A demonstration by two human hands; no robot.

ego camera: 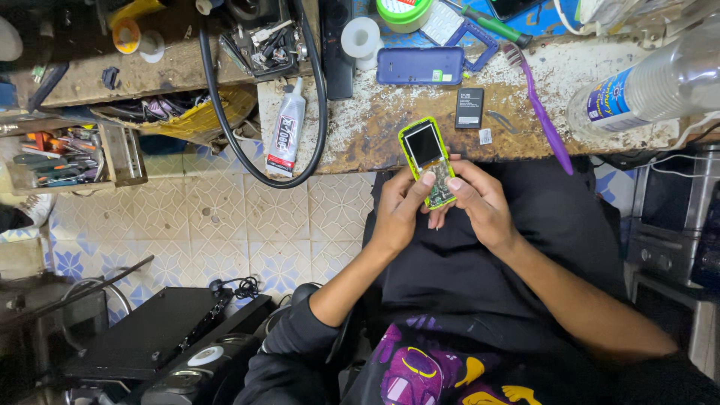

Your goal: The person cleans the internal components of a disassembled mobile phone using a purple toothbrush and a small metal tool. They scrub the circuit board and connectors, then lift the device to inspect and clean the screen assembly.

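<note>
I hold a small lime-green phone (427,154) with a dark screen and an exposed keypad area over my lap, just below the worn workbench (360,124) edge. My left hand (400,206) grips its lower left side, thumb pressed on the keypad area. On the lower right side sits my right hand (480,199), its thumb also on the keypad area. Both hands are closed around the phone.
On the bench lie a blue phone back (420,65), a black battery (469,107), a purple toothbrush (541,112), tweezers (501,121), a glue tube (286,129), tape rolls (361,36), a screwdriver (493,24) and a plastic bottle (652,82). A black cable (217,105) loops over the edge. Electronics boxes (150,337) sit on the tiled floor.
</note>
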